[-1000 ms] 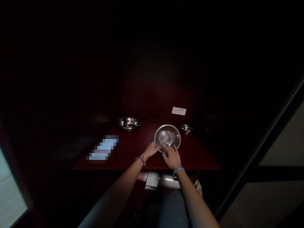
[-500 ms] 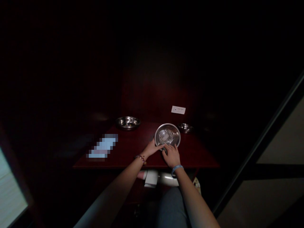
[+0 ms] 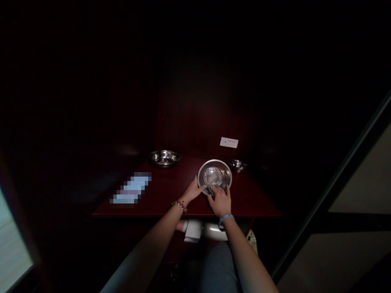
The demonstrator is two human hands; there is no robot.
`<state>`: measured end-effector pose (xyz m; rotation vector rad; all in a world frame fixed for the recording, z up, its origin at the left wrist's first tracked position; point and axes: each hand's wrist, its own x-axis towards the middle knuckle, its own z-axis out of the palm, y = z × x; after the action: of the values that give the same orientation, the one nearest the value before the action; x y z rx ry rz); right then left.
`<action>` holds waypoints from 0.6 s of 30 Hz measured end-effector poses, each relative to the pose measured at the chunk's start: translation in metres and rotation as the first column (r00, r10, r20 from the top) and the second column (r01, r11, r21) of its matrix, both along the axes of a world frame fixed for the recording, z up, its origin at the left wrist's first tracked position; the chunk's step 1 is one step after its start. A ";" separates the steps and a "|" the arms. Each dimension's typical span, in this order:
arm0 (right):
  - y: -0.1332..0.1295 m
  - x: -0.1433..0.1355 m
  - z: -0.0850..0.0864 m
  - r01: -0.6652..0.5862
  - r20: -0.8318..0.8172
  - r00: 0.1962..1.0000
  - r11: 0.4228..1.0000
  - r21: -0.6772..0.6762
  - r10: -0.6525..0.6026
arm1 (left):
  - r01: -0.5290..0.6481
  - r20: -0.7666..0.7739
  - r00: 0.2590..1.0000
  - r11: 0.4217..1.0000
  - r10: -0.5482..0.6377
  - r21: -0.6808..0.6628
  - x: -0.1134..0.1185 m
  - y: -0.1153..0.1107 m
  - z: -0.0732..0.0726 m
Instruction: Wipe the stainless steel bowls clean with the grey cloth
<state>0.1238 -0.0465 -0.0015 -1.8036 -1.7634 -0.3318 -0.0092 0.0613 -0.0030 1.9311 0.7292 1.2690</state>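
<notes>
A shiny metal bowl is tilted toward me over the dark red table, its inside showing. My left hand grips its left rim, the thumb on the near edge and the other fingers hidden behind. At the near side of the bowl, my right hand is closed over a small dark green piece, perhaps a scouring pad; its exact kind is unclear. The right fingertips reach over the rim onto the inner wall.
Another metal bowl stands at the back left of the table, and a smaller one at the back right. A pixelated pale rectangle lies on the left. A white socket plate is on the back wall.
The bowl has shifted very slightly left with both hands. My left thumb has drawn away from the right fingers, and more of the dark green piece shows between them.
</notes>
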 end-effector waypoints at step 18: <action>0.004 0.007 -0.005 -0.101 -0.005 0.995 0.993 -0.063 0.101 | 0.069 -0.026 0.997 0.996 -0.071 -0.063 0.004 0.002 -0.004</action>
<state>0.1307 -0.0425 -0.0063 -1.7491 -1.8756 -0.2356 -0.0055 0.0631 -0.0070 1.9112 0.7009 1.1649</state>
